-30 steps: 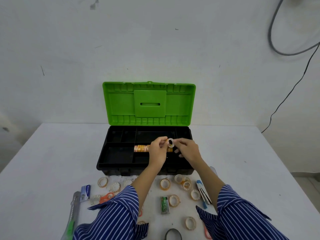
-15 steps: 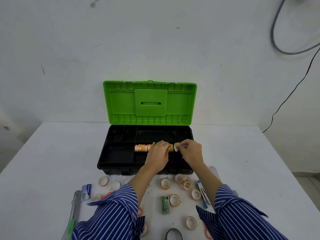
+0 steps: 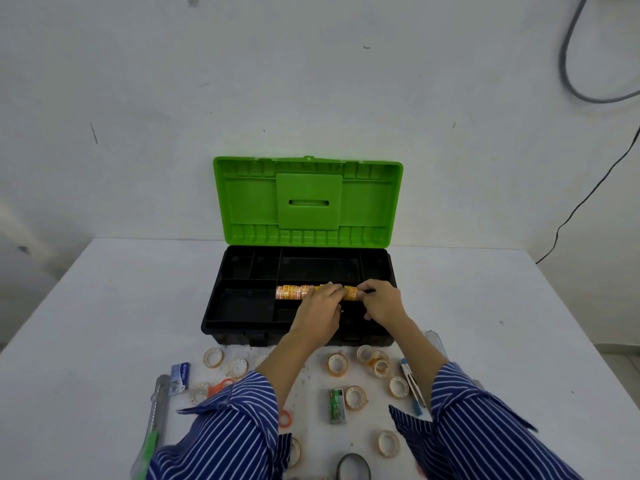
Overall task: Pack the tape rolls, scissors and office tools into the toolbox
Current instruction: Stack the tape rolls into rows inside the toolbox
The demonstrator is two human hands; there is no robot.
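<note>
Resting in the toolbox (image 3: 242, 323), both hands meet on the tape row (image 3: 294, 292): left hand (image 3: 317, 315) curled over it, right hand (image 3: 382, 303) pinching its 3 o'clock end.

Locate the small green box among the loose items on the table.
In the head view, the small green box lies on the white table in front of the toolbox, between the person's forearms, just left of a tape roll.

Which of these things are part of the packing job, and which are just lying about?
Job in hand:
- toolbox
- row of tape rolls in its tray
- loose tape rolls
- scissors
- utility knife
- staple boxes

Lying about:
- wall cables
- table
</note>
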